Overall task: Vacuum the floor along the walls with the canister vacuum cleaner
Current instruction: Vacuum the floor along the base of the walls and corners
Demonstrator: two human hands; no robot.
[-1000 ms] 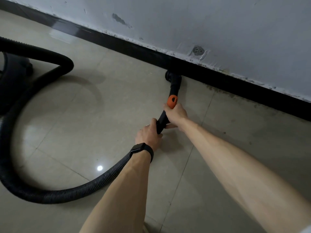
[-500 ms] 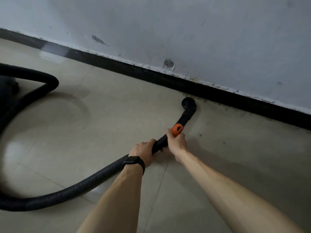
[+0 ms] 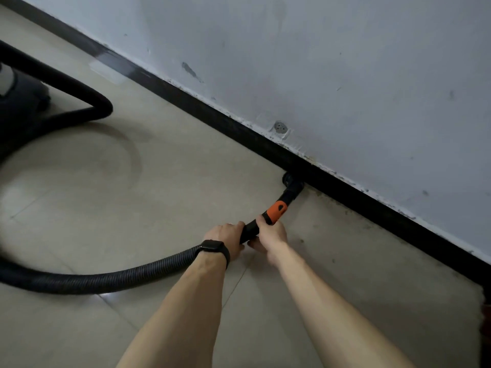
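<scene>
Nearest the camera, two bare forearms reach forward over the tiled floor [image 3: 132, 181]. On the left wrist sits a black watch [image 3: 213, 247]. Just past it the left hand [image 3: 225, 236] is wrapped over the rigid black tube [image 3: 249, 229], fingers curled round it where the ribbed hose [image 3: 106, 278] ends. Right beside it, the right hand [image 3: 272, 235] grips the same tube a little further along, its thumb up against an orange collar [image 3: 276, 209]. Both hands are closed on the tube and almost touch each other.

Behind the left hand the hose trails left across the tiles to the frame edge. Higher up it shows again in a tight bend near the canister [image 3: 21, 102], which stands at the left edge, partly cut off and well apart from the hands.

Beyond the collar the tube runs on to the nozzle [image 3: 292, 185], which lies on the floor right against the black baseboard [image 3: 212, 112]. Above the baseboard rises a scuffed pale wall [image 3: 345, 62], with a small round fitting [image 3: 280, 127] set low in it, just up and left of the nozzle.
</scene>
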